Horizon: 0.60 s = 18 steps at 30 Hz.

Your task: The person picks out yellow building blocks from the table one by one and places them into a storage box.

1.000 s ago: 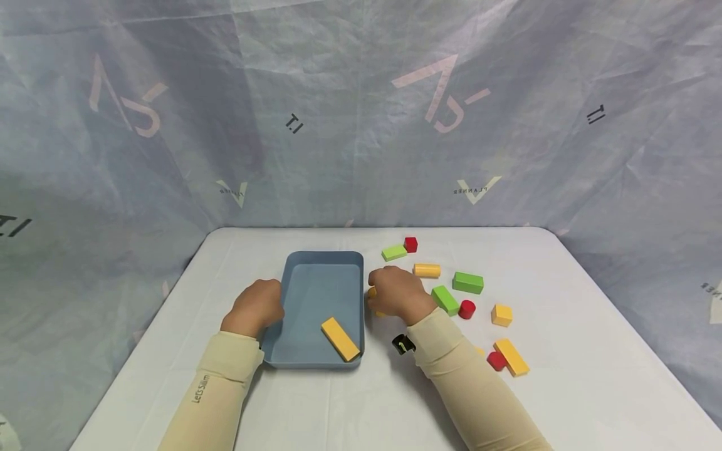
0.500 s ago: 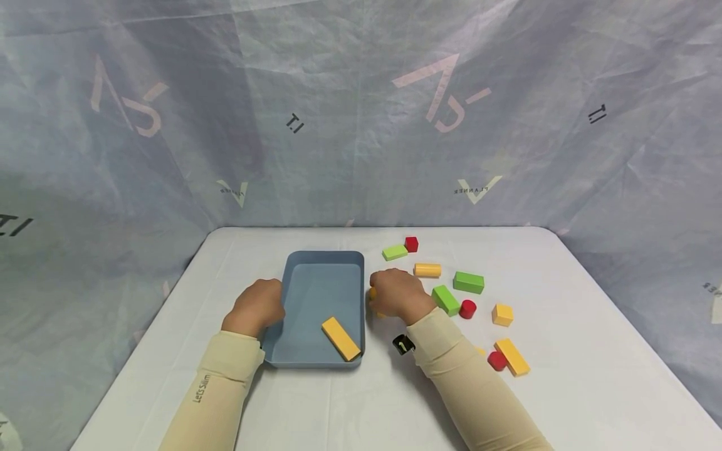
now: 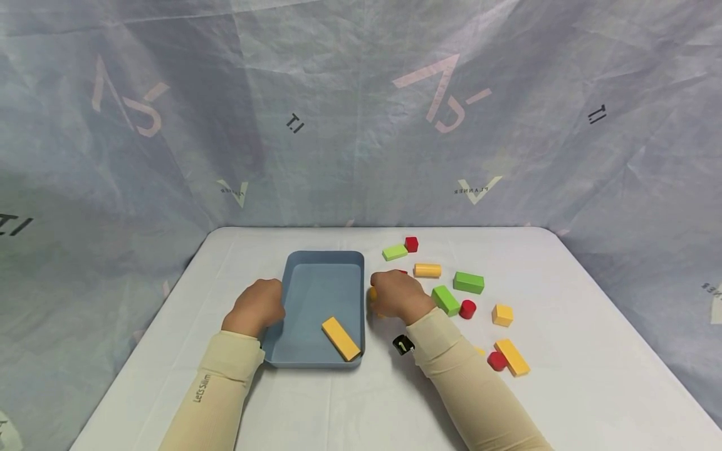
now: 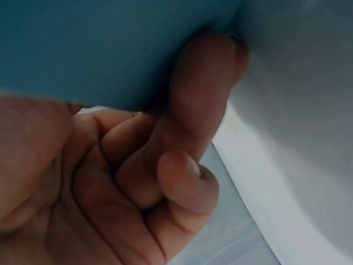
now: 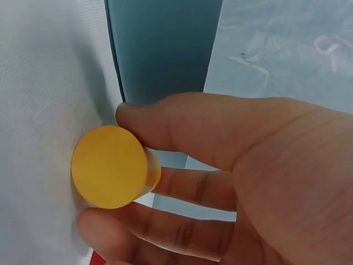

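On the left, my left hand (image 3: 256, 307) grips the left wall of a shallow blue-grey tray (image 3: 310, 257); up close in the left wrist view, the fingers (image 4: 201, 88) curl against the tray wall (image 4: 110, 49). Inside the tray a long yellow block (image 3: 341, 339) lies slanted near the front right corner. Just right of the tray, my right hand (image 3: 399, 294) holds a yellow cylinder block (image 5: 109, 167) between thumb and fingers, low by the white tabletop. From the head view, most of that cylinder is hidden under the hand.
Right of my right hand lie several blocks, among them green blocks (image 3: 468, 282), a yellow cylinder (image 3: 427, 270), a yellow cube (image 3: 502, 315) and red cylinders (image 3: 467, 309). A light green block (image 3: 395, 252) and red cube (image 3: 411, 244) lie toward the back. Grey cloth hangs behind the table.
My right hand has shifted very slightly toward me, and a bit of red block shows behind its knuckles. The left hand and tray look unmoved.
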Tool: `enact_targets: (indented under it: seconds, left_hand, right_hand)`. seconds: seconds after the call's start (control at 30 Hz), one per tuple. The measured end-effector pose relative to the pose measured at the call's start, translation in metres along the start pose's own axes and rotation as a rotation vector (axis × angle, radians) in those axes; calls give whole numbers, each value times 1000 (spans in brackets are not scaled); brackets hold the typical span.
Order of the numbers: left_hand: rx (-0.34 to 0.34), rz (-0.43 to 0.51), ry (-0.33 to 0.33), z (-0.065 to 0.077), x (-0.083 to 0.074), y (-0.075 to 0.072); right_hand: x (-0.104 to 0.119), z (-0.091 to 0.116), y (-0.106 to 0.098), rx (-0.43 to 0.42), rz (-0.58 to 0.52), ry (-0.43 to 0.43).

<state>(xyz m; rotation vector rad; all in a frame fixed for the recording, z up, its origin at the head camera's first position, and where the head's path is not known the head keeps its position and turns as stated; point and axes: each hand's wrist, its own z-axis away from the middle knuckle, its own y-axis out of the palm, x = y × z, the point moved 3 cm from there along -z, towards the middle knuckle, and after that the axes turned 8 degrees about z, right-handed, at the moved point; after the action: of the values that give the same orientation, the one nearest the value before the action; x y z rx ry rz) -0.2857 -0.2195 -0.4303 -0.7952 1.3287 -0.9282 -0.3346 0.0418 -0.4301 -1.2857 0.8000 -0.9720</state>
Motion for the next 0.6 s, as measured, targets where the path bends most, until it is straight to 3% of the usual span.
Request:
enact_targets:
  seconds: [0.6]
  left_hand:
    - [-6,14,10,-2,1,1]
  right_hand:
    - [-4,-1,-3,-9,-65,2]
